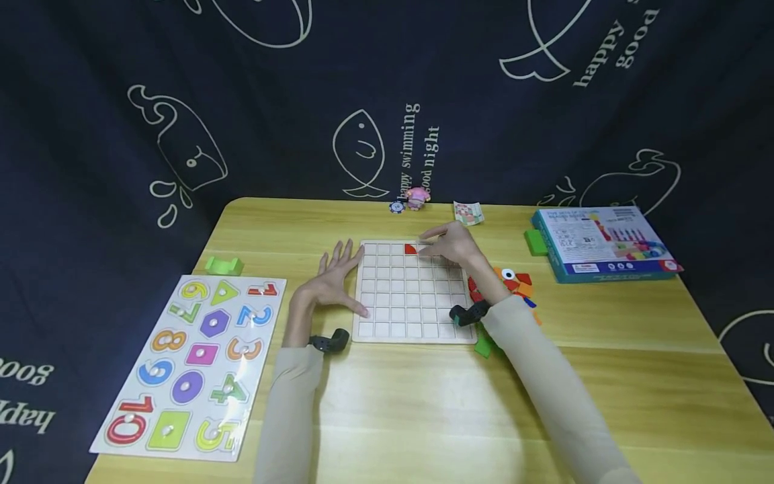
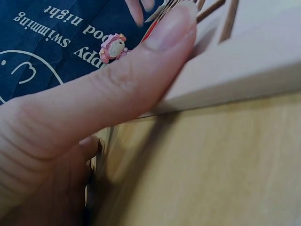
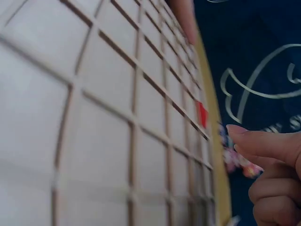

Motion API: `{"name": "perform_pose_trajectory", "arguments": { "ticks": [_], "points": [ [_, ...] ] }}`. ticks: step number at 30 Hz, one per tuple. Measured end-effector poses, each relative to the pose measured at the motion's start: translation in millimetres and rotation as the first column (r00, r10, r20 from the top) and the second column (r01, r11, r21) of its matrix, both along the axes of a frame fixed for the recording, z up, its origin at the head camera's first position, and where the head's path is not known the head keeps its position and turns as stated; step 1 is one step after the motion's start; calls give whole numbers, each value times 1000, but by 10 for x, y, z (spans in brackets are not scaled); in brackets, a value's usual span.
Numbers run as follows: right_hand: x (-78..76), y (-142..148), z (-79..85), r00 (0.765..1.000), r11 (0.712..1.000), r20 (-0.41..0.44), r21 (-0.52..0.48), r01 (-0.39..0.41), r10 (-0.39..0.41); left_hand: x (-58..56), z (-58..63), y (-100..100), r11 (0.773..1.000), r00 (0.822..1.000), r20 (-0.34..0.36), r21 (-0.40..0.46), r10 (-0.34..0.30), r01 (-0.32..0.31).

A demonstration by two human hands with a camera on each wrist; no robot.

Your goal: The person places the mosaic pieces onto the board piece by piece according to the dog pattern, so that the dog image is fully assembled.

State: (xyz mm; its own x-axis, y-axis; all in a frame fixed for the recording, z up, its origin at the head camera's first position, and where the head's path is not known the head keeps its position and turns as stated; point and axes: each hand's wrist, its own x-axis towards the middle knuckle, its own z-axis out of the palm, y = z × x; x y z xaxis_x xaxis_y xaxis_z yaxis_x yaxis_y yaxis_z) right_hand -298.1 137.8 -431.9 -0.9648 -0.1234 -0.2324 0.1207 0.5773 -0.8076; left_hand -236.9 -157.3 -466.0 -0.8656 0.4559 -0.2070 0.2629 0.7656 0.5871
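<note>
A pale board divided into square cells lies flat in the middle of the table. One red quarter-round piece sits in a cell of its far row; the right wrist view shows it as a red patch. At the board's left edge my left hand has its fingers spread, with the thumb resting on the rim. My right hand is over the far right part, just right of the red piece. Nothing shows between its thumb and forefinger; its other fingers bend inward in the right wrist view.
Red, orange and green pieces lie right of the board, partly behind the right forearm. A number puzzle lies at left, near a green block. A blue box and another green block are at right. A pink figurine stands behind.
</note>
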Motion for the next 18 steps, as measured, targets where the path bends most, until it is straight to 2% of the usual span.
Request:
{"name": "perform_pose_trajectory", "arguments": {
  "ticks": [3,6,13,18],
  "points": [
    [106,297,101,999,999,-13,31,31,-31,9,1,0,1000,1000,-9,1,-4,4],
    [296,665,142,999,998,2,46,50,-50,20,-2,-14,1000,1000,-16,4,0,0],
    [738,1444,-6,999,985,-24,167,51,-48,15,-21,-29,1000,1000,-16,-1,-1,1],
    [937,1731,-50,996,981,-35,175,88,-83,7,-21,-4,1000,1000,-7,-12,-8,8]
  ]
}}
